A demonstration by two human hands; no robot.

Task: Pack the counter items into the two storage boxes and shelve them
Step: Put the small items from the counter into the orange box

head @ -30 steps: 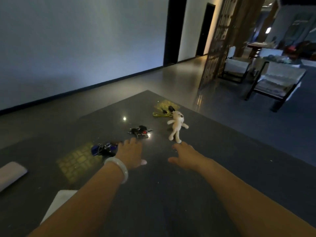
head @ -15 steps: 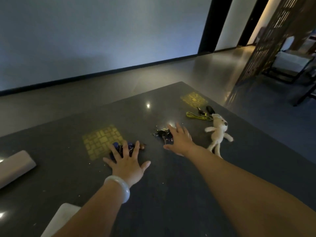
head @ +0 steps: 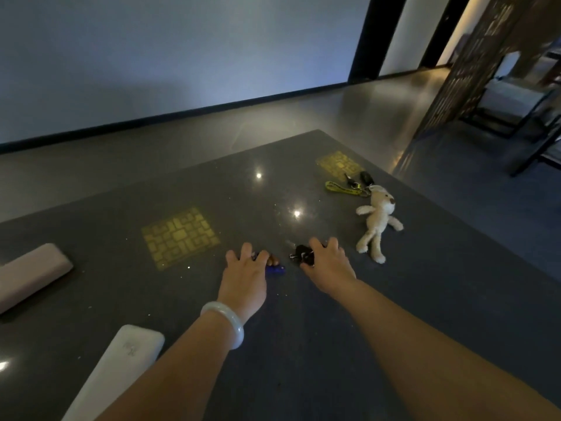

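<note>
Now that both arms have closed in mid-frame, blue keys point(head: 274, 268) are covered by the left hand point(head: 244, 276) and black keys point(head: 300, 253) by the right hand point(head: 328, 267), fingers curling; packing begins.

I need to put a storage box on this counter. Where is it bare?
Bare counter lies between the forearms, and right of the plush. Crowded: left hand on blue keys, right hand on black keys, yellow strap beyond.

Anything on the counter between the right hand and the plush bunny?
Head view: nothing. The right hand covers the black key bunch; bare dark counter separates it from the plush bunny.
</note>
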